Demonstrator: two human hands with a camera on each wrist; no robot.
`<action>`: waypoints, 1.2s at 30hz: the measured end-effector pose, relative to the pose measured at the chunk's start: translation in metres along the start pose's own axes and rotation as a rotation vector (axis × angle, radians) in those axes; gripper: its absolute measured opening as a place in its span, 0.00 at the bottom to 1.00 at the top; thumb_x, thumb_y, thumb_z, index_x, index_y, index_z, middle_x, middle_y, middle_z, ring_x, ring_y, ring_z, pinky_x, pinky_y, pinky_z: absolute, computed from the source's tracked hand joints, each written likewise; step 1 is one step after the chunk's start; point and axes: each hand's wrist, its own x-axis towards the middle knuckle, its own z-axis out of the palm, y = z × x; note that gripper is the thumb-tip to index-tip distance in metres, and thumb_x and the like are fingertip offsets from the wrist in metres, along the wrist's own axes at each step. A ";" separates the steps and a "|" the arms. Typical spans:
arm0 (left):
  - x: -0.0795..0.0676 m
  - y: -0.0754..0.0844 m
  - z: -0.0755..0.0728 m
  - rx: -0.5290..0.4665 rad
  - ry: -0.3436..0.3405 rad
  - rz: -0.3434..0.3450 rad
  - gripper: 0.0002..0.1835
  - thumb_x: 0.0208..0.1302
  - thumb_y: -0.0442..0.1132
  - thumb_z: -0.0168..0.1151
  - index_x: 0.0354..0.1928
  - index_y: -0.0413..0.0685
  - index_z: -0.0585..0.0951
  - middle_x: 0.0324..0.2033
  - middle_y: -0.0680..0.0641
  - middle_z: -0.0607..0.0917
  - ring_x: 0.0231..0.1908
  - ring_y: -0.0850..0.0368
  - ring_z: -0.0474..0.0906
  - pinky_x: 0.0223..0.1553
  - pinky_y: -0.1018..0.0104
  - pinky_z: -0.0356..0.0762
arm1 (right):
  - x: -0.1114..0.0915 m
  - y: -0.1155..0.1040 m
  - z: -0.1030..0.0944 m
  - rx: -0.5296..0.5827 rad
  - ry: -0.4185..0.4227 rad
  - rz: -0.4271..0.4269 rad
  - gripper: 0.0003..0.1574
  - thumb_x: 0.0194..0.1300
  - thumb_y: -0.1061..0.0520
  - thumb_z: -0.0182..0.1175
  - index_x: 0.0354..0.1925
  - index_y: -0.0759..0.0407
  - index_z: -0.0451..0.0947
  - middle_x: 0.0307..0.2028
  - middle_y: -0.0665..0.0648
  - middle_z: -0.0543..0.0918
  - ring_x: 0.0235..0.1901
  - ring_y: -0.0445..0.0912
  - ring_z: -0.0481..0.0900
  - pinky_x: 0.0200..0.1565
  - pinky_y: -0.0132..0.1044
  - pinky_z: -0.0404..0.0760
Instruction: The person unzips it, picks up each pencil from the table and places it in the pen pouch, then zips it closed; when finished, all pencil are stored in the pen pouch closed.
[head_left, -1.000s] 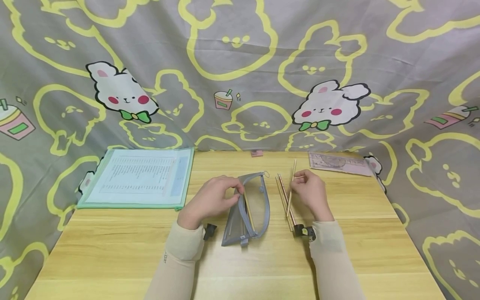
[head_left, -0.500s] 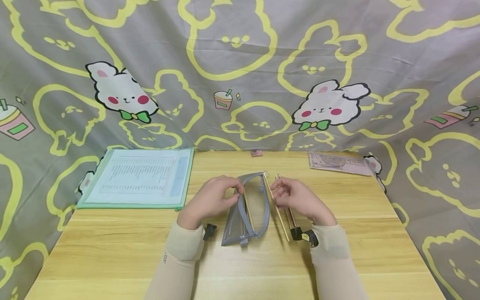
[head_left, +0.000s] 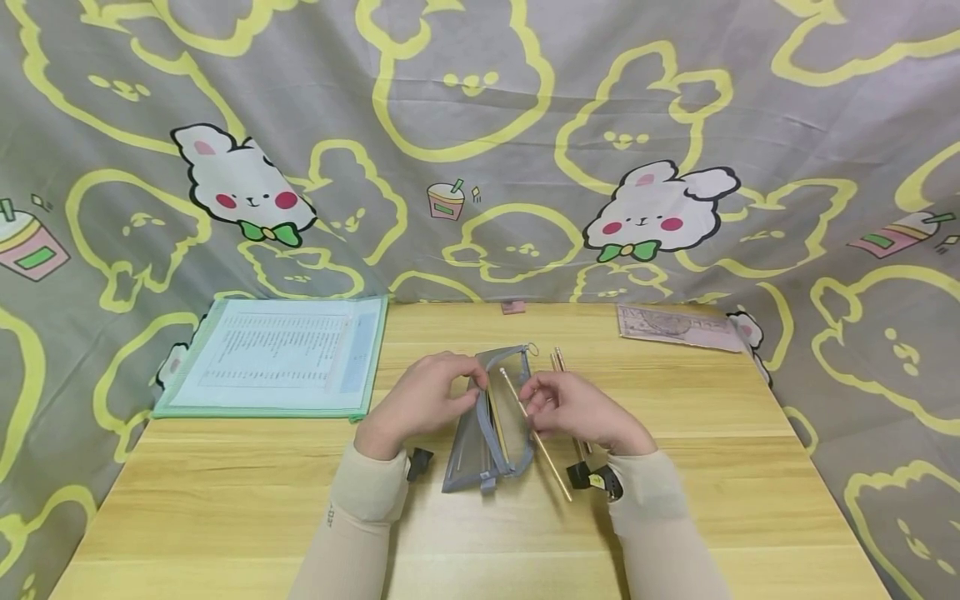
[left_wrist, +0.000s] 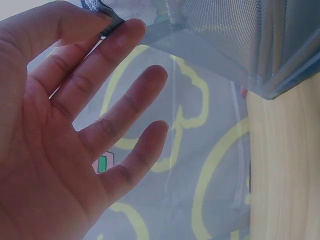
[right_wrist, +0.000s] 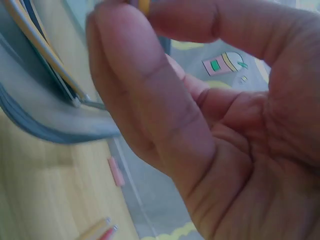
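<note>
The left sleeve is plain beige cloth, long and close-fitting, with small dark lettering along its outer side, too small to read. The right sleeve matches it in colour. Both end in thick, paler cuffs. At the left cuff sits a small black block; at the right, a similar black block with a yellow patch beside it and a dark strap. The fingers are bare.

A green-edged folder around a printed sheet on my left, the wood-grain table, a small pink block I see near a rabbit-print curtain, a flat banknote-patterned item at right
</note>
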 end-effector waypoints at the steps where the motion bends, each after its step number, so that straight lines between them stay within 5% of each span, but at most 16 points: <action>1: 0.000 0.000 0.000 0.000 0.000 -0.001 0.07 0.68 0.35 0.68 0.42 0.57 0.86 0.44 0.55 0.91 0.51 0.49 0.88 0.55 0.52 0.83 | 0.002 0.000 0.002 0.006 0.005 0.004 0.23 0.60 0.70 0.65 0.54 0.75 0.76 0.36 0.60 0.83 0.33 0.47 0.83 0.37 0.37 0.89; 18: 0.000 0.001 -0.002 -0.010 -0.005 0.009 0.06 0.68 0.34 0.68 0.42 0.55 0.86 0.44 0.54 0.91 0.50 0.48 0.88 0.55 0.51 0.83 | 0.026 -0.003 0.037 0.089 0.341 0.058 0.09 0.67 0.68 0.66 0.45 0.69 0.79 0.34 0.61 0.85 0.28 0.45 0.86 0.36 0.37 0.89; 36: 0.000 0.001 0.001 -0.005 -0.011 0.010 0.07 0.68 0.33 0.67 0.41 0.56 0.86 0.42 0.55 0.90 0.48 0.49 0.88 0.53 0.52 0.84 | 0.032 -0.004 0.056 -0.015 0.479 0.092 0.03 0.68 0.63 0.67 0.37 0.59 0.81 0.30 0.54 0.87 0.27 0.44 0.83 0.29 0.33 0.80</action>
